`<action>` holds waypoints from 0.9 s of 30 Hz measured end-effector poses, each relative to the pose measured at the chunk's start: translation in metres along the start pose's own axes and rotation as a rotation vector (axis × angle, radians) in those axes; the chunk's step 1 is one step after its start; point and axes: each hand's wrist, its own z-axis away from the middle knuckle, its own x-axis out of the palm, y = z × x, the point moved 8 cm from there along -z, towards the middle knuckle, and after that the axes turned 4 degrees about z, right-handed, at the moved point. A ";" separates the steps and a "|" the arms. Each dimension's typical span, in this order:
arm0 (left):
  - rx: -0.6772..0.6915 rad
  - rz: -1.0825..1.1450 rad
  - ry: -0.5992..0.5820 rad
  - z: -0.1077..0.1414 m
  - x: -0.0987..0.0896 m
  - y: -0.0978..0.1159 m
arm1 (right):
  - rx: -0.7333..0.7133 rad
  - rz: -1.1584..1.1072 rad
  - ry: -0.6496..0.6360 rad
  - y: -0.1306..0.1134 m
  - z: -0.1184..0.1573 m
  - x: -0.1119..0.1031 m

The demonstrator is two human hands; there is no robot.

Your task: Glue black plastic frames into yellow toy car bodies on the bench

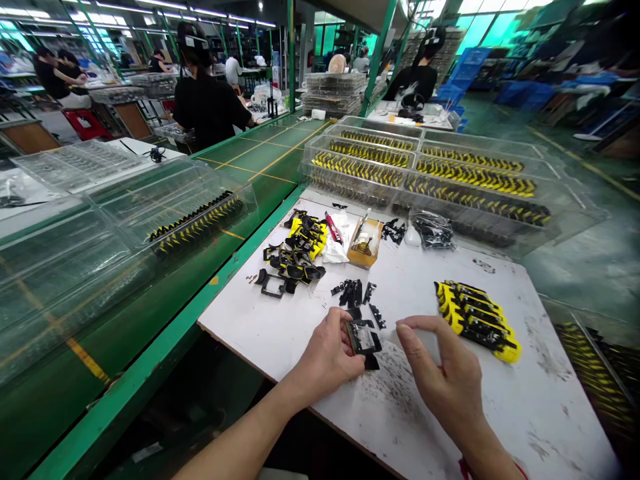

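Foreground, lower centre: the left hand (327,353) is clenching a thin black rectangular plastic frame (363,339) between thumb and fingers, just above the white worktop (505,407). The frame appears light and stiff, probably brittle at its narrow bars, so it is best taken by its outer edges. The right hand (440,377) is hanging half open just beside the frame, its fingers curving inward and touching nothing visible. Small black plastic pieces (353,293) are lying just beyond, a row of yellow-and-black moulded parts (475,320) is resting at right, and clear plastic trays (425,175) of similar parts are standing along the worktop's far edge.
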 end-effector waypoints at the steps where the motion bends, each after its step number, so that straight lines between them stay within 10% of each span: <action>1: 0.002 0.003 -0.003 0.000 0.000 0.000 | -0.016 0.000 0.011 0.000 -0.001 -0.003; 27: 0.017 -0.082 -0.017 0.005 -0.001 0.009 | -0.021 -0.058 -0.260 0.010 -0.008 -0.001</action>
